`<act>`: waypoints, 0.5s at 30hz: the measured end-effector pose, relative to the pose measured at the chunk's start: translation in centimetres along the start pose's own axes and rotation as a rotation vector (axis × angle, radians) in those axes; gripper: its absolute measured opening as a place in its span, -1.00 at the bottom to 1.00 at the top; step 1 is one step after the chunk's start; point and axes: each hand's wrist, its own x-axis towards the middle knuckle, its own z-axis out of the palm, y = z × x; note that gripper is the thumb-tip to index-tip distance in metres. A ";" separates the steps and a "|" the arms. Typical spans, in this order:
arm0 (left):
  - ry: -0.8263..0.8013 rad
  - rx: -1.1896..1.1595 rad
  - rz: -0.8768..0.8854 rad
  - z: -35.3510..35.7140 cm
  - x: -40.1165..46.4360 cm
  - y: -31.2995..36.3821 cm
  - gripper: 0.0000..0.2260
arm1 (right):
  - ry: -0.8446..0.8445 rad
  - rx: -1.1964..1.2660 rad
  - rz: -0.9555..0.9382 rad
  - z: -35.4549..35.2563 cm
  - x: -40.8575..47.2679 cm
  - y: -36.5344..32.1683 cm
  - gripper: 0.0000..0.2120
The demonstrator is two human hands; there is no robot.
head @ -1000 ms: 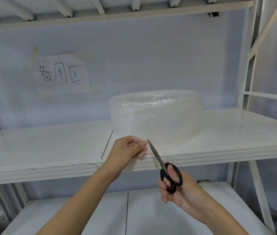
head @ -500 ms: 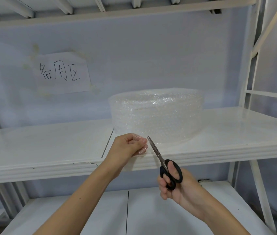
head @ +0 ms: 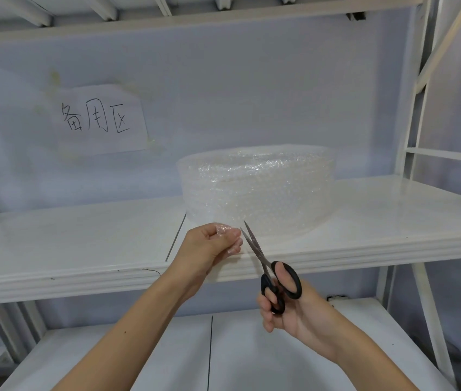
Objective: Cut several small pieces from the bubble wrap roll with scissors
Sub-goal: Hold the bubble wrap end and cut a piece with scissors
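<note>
The bubble wrap roll (head: 257, 190) is clear, shiny plastic film, knobbly with bubbles. Under it, the shelf (head: 82, 238) is smooth, glossy white board. In front of the roll, the scissors (head: 268, 266) have bright metal blades and glossy black plastic handles. Left of it hangs a matt paper sign (head: 99, 119).

Bubble wrap roll (head: 257, 190): clear, wide and low, lying flat on its end on white shelf (head: 82, 238), loose end drawn forward. Scissors (head: 268, 263): black handles, steel blades slightly parted, tips upward at the loose end.

Black-handled scissors (head: 268, 266), seemingly clear dimpled bubble wrap roll (head: 257, 190), white shelf (head: 82, 238).
</note>
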 end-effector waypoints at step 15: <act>-0.025 0.068 0.032 -0.4 0.0 0.1 -0.90 | -0.002 0.026 0.063 0.4 -0.5 0.1 -0.48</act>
